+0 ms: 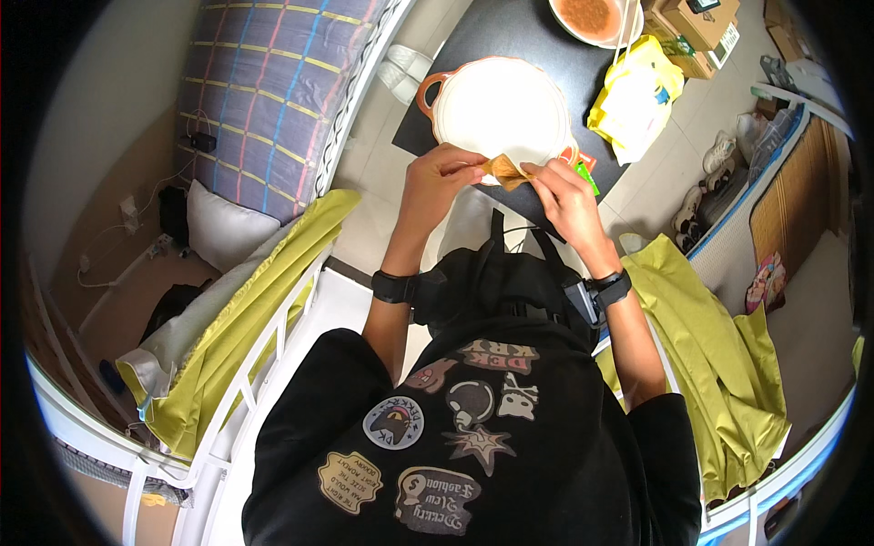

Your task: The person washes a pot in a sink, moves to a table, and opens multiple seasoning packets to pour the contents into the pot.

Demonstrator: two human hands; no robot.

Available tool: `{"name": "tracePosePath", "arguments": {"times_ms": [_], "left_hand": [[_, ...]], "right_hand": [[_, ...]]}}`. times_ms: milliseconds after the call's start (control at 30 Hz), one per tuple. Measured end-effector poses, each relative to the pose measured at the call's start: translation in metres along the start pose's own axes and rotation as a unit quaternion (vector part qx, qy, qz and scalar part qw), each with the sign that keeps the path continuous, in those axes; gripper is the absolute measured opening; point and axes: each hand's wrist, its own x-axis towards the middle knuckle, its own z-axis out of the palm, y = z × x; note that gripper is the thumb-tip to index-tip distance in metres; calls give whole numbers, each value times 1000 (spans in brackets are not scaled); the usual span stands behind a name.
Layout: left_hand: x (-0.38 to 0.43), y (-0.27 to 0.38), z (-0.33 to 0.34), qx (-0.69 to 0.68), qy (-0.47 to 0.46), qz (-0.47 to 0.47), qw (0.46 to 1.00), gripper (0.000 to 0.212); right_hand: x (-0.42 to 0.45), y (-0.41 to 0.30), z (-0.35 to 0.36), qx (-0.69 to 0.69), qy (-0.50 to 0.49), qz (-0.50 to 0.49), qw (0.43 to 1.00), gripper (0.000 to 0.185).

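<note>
Between my hands is a small brown-yellow piece of thin, folded material [506,172], perhaps a wrapper or dried sheet. My left hand [440,181] pinches its left end, and my right hand [563,198] pinches its right end. Both hands are over the near rim of a round, pale-topped pot or dish with orange handles [502,109]; glare hides its surface detail. Beside my right hand lie small red and green packets [585,177] on the black table [580,75].
A bowl of reddish food [594,17] with chopsticks and a yellow plastic bag [638,99] are at the table's far right. Cardboard boxes [700,24] stand beyond. White bed rails flank me, with green cloth [710,355] over the right one.
</note>
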Motion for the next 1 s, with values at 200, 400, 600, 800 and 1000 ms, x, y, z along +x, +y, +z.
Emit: {"name": "tracePosePath", "arguments": {"times_ms": [200,400,600,800,1000], "left_hand": [[-2,8,-2,19,-12,63,998,15],[-2,10,-1,-38,-21,50,998,12],[-5,13,0,-37,-18,53,998,13],[-4,10,-4,-46,-12,55,997,14],[-8,10,-1,-73,-21,25,997,14]], "right_hand": [[2,-3,-1,-29,10,-59,998,27],[6,-9,-5,-37,15,-76,996,27],[2,-5,-9,-51,18,-54,997,26],[3,-8,-4,-38,49,-63,996,23],[3,-14,1,-28,72,-57,995,22]]}}
